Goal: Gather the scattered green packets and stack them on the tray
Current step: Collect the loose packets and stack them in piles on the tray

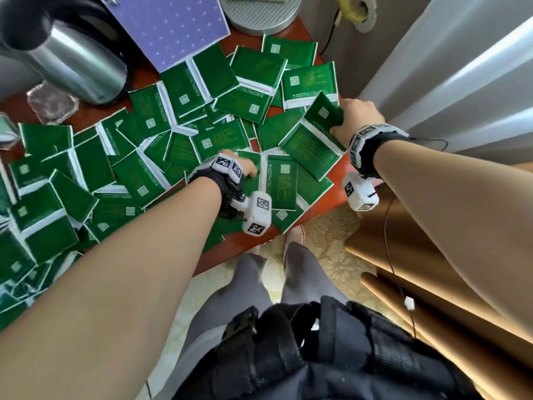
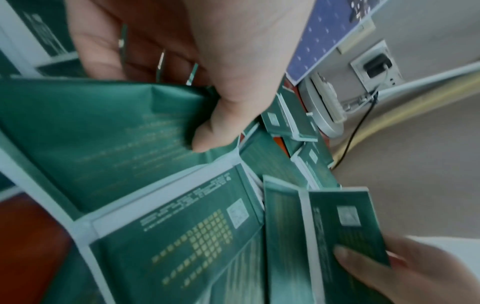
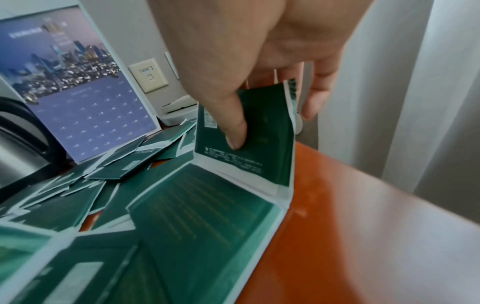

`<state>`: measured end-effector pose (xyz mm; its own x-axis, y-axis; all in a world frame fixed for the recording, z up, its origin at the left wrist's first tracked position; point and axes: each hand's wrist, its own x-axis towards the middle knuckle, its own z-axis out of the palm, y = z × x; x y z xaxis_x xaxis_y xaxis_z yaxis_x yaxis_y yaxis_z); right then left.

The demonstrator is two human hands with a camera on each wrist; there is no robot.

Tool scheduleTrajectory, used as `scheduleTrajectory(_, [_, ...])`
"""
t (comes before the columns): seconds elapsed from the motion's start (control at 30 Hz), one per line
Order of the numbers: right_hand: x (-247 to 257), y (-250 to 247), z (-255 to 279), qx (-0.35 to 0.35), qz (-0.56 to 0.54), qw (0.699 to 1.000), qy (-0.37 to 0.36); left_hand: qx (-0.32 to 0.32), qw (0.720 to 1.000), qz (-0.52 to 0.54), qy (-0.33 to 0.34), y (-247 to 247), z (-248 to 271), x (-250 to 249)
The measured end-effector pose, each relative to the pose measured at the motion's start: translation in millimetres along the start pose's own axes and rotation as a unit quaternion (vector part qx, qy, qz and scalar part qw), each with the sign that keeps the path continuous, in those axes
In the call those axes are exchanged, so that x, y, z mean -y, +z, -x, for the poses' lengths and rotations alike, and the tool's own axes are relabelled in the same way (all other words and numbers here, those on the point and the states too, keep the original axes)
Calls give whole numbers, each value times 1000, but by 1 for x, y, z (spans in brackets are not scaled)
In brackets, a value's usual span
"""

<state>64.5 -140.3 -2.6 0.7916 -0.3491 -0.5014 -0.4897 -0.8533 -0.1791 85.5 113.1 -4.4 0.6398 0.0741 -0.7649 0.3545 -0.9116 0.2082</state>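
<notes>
Several green packets [image 1: 138, 174] with white borders lie scattered and overlapping across the red-brown table [image 1: 341, 192]. My left hand [image 1: 248, 171] is low over the pile near the front edge. In the left wrist view its thumb and fingers [image 2: 205, 131] pinch the crumpled corner of one green packet [image 2: 98, 139]. My right hand [image 1: 339, 119] is at the table's right edge. It grips a raised green packet [image 3: 262, 160], thumb [image 3: 233, 127] in front, which is joined to a flat packet [image 3: 202, 207] below it. A round grey tray [image 1: 265, 24] sits at the far edge.
A steel kettle [image 1: 75, 64] and a glass dish [image 1: 52, 105] stand at the back left, with a purple desk calendar [image 1: 173, 27] beside them. Pale curtains [image 1: 450, 70] hang to the right. A wooden piece of furniture [image 1: 427, 272] stands right of my legs.
</notes>
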Motion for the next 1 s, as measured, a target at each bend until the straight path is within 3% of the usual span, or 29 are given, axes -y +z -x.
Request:
scheduleTrajectory(0.33, [7,3,36,9,85,996,-27,-57,997,8,-58,-29,7,29])
scheduleTrajectory(0.43, [16,28,44,6,83,995,-59,-66,997,-14,-39,-12,14,20])
scheduleTrajectory(0.6, [22,68,51,52,115,990,-60,-125,983,-124,54,42,22,8])
scheduleTrajectory(0.73, [27,97,53,9,120,991,-60,-120,972,-190,73,80,23,15])
scheduleTrajectory(1.0, [20,110,54,-76,107,988,-77,-153,957,-223,108,91,22,31])
